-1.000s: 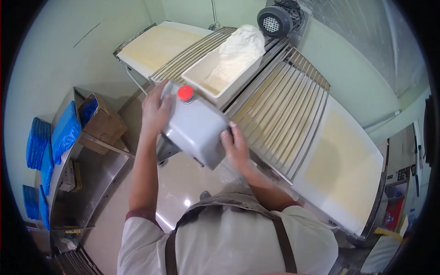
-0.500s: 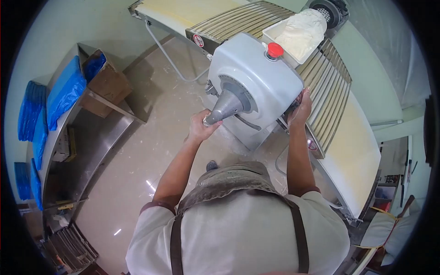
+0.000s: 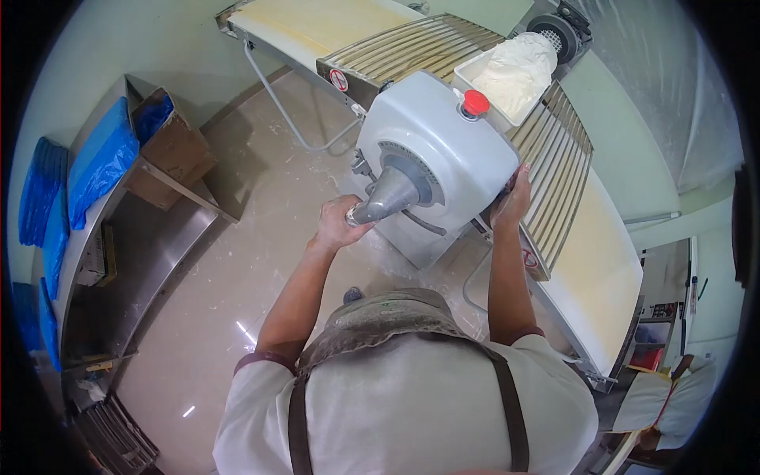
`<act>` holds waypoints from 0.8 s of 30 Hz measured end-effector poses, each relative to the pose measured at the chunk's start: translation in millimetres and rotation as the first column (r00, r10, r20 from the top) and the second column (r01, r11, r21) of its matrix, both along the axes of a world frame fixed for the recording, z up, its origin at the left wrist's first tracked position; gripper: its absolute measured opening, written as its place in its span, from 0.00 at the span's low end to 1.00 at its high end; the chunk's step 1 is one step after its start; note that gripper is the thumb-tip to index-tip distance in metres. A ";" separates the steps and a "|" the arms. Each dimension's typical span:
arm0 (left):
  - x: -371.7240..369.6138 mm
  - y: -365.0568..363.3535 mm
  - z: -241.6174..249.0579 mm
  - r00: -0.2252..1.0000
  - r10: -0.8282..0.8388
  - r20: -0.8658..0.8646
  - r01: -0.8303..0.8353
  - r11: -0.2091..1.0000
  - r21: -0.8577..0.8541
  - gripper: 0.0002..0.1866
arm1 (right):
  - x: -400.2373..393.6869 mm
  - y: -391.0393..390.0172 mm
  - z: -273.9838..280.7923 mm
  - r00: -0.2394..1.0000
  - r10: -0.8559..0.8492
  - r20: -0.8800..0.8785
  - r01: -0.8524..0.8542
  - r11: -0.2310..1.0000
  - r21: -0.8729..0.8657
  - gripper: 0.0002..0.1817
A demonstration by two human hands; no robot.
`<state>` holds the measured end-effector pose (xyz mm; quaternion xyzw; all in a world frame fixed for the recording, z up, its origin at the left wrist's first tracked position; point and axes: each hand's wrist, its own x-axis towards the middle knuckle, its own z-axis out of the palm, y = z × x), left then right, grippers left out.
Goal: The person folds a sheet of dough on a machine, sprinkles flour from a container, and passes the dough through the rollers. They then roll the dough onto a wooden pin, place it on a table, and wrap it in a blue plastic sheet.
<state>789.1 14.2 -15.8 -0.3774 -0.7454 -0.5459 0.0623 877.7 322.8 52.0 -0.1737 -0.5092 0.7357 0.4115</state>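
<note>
A grey-white dough sheeter (image 3: 439, 127) stands in front of me, with a round dial and a grey cone-shaped lever (image 3: 389, 198) on its near face. My left hand (image 3: 340, 223) is closed around the whitish tip of that lever. At the housing's right side, my right hand (image 3: 513, 198) curls in under the edge. Its fingers are partly hidden, and what they grip is out of sight. A red mushroom button (image 3: 475, 102) sits on top of the housing. Behind it, a white tub (image 3: 467, 73) contains a pale floury mass (image 3: 514, 75).
Slatted metal guards (image 3: 412, 47) flank the housing over pale conveyor belts (image 3: 598, 273). At left, a steel bench (image 3: 170, 261) bears blue plastic-wrapped stacks (image 3: 103, 158) and a cardboard box (image 3: 174, 154). A motor (image 3: 558, 36) is behind the tub.
The lever has swung slightly upward around the dial, with my left hand still on it. My right hand stays at the housing's side. The view has shifted a little.
</note>
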 end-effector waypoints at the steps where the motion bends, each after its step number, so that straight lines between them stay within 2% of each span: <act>1: 0.1 0.2 -0.1 1.000 0.001 0.000 -0.001 1.000 -0.005 0.13 | 1.9 8.0 -5.1 0.995 -0.022 0.093 0.013 0.996 0.091 0.18; 3: -0.2 -0.2 0.3 1.000 0.004 -0.006 -0.004 1.000 -0.017 0.13 | 5.0 13.3 -1.2 0.961 -0.087 0.263 0.013 0.962 0.271 0.17; 4: -0.7 0.7 -1.8 1.000 -0.007 -0.007 0.007 1.000 -0.009 0.12 | 2.8 16.5 3.2 0.951 -0.213 0.225 0.071 0.856 0.511 0.16; 6: -2.5 2.5 -8.2 1.000 -0.013 -0.015 0.013 1.000 0.008 0.12 | -8.4 -9.7 68.9 0.916 -0.399 0.049 0.158 0.471 0.868 0.15; 8: -4.6 2.2 -6.3 0.999 -0.027 -0.043 0.027 1.000 -0.006 0.12 | -33.8 6.6 112.4 0.888 -0.432 0.156 -0.051 0.245 0.968 0.16; 10: -5.4 -0.8 -9.4 0.999 -0.045 -0.031 0.043 0.998 -0.047 0.12 | -82.0 49.2 131.6 0.887 -0.396 0.236 -0.289 -0.078 0.954 0.19; 12: -6.6 -2.6 -10.4 0.997 -0.071 -0.004 0.071 0.995 -0.069 0.12 | -130.5 81.6 133.8 0.616 -0.543 0.571 -0.709 -0.068 0.702 0.20; 14: -9.0 -3.5 -12.5 0.996 -0.090 0.026 0.092 0.991 -0.100 0.14 | -147.7 56.6 145.4 0.291 -0.625 0.724 -0.936 -0.031 0.350 0.21; 15: -9.5 -4.5 -17.4 0.994 -0.092 0.060 0.099 0.986 -0.137 0.16 | -153.7 43.1 150.6 0.106 -0.657 0.747 -0.990 0.003 0.143 0.22; 17: -11.2 -10.3 -1.0 0.993 -0.115 -0.023 0.115 0.993 -0.009 0.17 | -153.5 34.1 147.9 0.222 -0.283 0.933 -0.960 0.105 0.261 0.24; 18: -17.4 -11.7 -4.6 0.980 -0.199 -0.002 0.198 0.977 -0.074 0.18 | -154.4 18.6 156.6 0.230 -0.276 0.933 -0.962 0.077 0.260 0.26; 19: -24.3 -14.3 -9.0 0.959 -0.283 0.029 0.284 0.949 -0.136 0.19 | -154.0 2.6 166.2 0.191 -0.296 0.936 -0.947 0.195 0.255 0.26; 21: -40.7 -25.9 15.1 0.883 -0.438 0.168 0.467 0.860 -0.208 0.20 | -158.0 10.1 154.3 0.120 -0.274 0.954 -0.906 0.362 0.218 0.27; 22: -53.6 -28.6 7.4 0.812 -0.545 0.206 0.580 0.793 -0.186 0.22 | -159.5 33.1 140.7 0.098 -0.235 0.967 -0.893 0.409 0.190 0.27; 23: -69.8 -30.1 0.6 0.731 -0.638 0.243 0.679 0.718 -0.157 0.24 | -157.2 32.0 140.3 0.085 -0.288 0.954 -0.889 0.410 0.203 0.28; 24: -94.0 -35.7 -3.4 0.748 -0.616 0.247 0.660 0.732 -0.171 0.25 | -153.3 27.5 139.8 0.129 -0.289 0.949 -0.869 0.428 0.248 0.28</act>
